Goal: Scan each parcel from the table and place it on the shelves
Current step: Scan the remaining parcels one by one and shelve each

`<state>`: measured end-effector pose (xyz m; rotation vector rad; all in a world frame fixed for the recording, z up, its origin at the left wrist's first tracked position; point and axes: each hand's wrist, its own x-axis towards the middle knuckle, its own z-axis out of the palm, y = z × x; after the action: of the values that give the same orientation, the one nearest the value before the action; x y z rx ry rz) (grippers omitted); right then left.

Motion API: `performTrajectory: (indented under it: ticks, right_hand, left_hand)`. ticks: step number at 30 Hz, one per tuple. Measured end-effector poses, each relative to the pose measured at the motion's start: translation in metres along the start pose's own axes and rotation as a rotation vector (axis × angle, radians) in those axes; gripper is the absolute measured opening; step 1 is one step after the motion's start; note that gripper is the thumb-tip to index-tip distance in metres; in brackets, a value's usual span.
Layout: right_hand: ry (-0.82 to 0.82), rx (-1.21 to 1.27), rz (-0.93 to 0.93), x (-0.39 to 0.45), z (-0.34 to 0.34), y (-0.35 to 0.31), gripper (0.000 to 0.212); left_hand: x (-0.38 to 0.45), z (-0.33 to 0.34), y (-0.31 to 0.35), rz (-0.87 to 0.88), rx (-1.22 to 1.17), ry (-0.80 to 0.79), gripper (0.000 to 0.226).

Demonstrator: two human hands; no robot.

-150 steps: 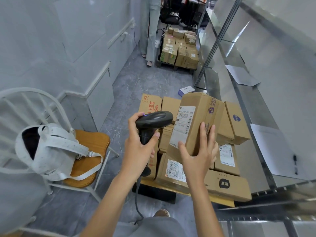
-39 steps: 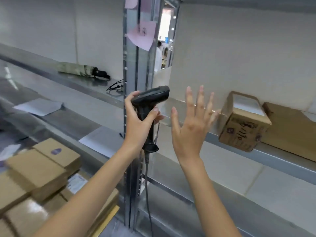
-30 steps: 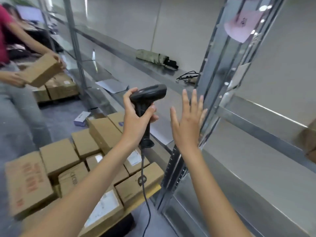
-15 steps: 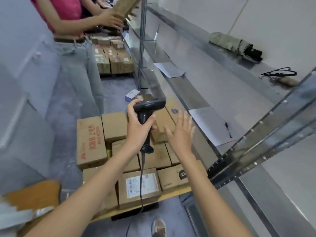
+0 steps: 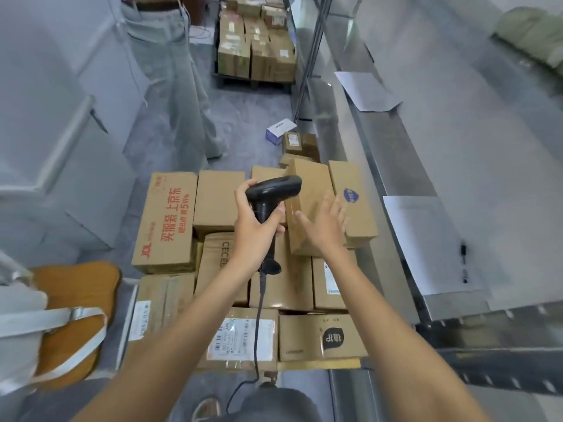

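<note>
Several brown cardboard parcels (image 5: 219,199) lie stacked on a low platform in front of me. My left hand (image 5: 256,226) grips a black handheld barcode scanner (image 5: 272,190), whose cable hangs down toward the floor. My right hand (image 5: 324,226) is empty, fingers spread, hovering just over a long plain parcel (image 5: 309,190) lying on top of the stack. Beside that one lies a parcel with a blue logo (image 5: 352,199). The metal shelves (image 5: 457,166) run along the right.
A person in light trousers (image 5: 179,86) stands ahead on the left. A second pallet of boxes (image 5: 256,47) sits farther back. Paper sheets (image 5: 426,242) and a pen lie on the shelf. A chair with a white bag (image 5: 61,318) stands at the left.
I have turned from the shelf, where the parcel now sits, back down to the stack. My empty right hand has dropped toward the top parcel. The scanner stays in my left hand.
</note>
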<state>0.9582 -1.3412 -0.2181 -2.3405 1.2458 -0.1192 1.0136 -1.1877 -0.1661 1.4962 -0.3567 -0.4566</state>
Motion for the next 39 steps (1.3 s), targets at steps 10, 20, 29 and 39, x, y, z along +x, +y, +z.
performTrajectory:
  ticks: [10,20,29,39]
  right_hand:
    - [-0.16,-0.138,-0.064,0.024,0.021,0.014,0.079]
    - [-0.116,-0.113,0.031,0.021,0.033,-0.004,0.087]
    - [-0.012,0.009,0.036,0.006,0.042,-0.013,0.076]
    - [0.091,0.402,0.0,-0.111,0.022,-0.054,0.073]
  left_hand:
    - [0.012,0.022,-0.035,-0.072,0.006,0.108,0.058]
    - [0.009,0.019,-0.04,-0.07,-0.001,0.163,0.06]
    - [-0.011,-0.001,-0.033,-0.086,-0.022,0.23,0.059]
    - [-0.043,-0.062,-0.052,-0.268,-0.268,0.371,0.063]
